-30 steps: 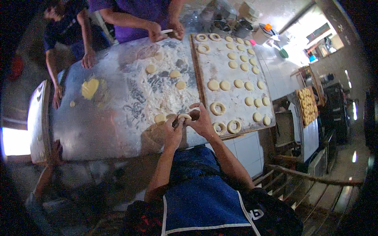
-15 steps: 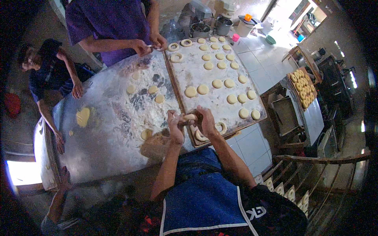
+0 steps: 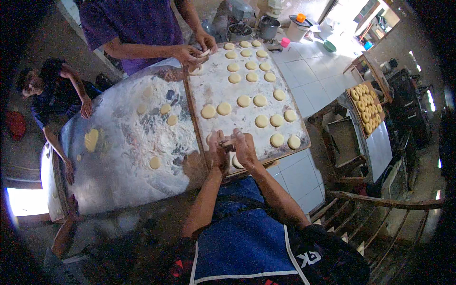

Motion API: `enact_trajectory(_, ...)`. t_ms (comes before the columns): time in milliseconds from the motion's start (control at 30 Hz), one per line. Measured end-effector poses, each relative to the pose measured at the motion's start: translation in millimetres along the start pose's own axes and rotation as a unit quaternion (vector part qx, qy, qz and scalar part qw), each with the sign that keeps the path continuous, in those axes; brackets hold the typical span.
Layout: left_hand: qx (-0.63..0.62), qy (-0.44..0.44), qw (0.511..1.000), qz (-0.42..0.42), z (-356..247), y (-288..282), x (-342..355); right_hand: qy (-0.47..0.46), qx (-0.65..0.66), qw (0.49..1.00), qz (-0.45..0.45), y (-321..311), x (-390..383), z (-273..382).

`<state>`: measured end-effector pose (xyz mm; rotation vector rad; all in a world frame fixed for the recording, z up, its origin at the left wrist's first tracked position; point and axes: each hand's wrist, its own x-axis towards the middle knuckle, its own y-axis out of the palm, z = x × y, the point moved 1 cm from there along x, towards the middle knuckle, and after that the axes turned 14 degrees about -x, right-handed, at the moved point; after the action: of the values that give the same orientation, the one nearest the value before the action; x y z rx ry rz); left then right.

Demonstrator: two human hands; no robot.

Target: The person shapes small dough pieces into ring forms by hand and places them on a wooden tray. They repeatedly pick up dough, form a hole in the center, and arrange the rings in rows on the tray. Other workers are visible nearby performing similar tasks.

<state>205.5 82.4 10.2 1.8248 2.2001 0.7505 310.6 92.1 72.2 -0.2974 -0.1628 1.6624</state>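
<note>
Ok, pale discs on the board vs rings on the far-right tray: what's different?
The discs show no hole; the rings have one.
The discs are pale; the rings look golden.
The discs lie spaced out; the rings are packed close.
Both are roundish.

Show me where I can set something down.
Table: bare between the yellow dough and the near edge. Board: a floury patch is free between the far discs and its left edge, short of the co-worker's hands. Crowded: the board's far right, full of discs, and its near edge, at left hand and right hand.
</note>
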Motion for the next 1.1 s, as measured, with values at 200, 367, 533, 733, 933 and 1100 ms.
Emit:
enact_trajectory(200, 0.506, 0.24, 0.828, 0.023, -10, 25, 6, -0.037, -0.209, 0.975, 0.073, -27, 3, -32)
enact_trajectory(367, 0.456, 0.256, 0.852, 0.016, -3, 30, 4, -0.136, -0.246, 0.959, 0.027, -42, -3, -29)
enact_trajectory(533, 0.468, 0.002, 0.882, 0.053, -6, 17, 5, -0.161, -0.194, 0.967, 0.049, -61, 6, -14)
enact_trajectory(733, 0.566, -0.099, 0.818, 0.036, -9, 43, 55, 0.015, -0.384, 0.921, -0.057, -70, 13, -18)
enact_trajectory(933, 0.611, -0.061, 0.77, 0.173, -27, 45, 57, -0.078, -0.569, 0.807, -0.138, -110, -16, -51)
enact_trajectory(1100, 0.578, 0.003, 0.804, 0.14, -21, 35, 55, 0.004, -0.598, 0.797, -0.087, -131, -12, -60)
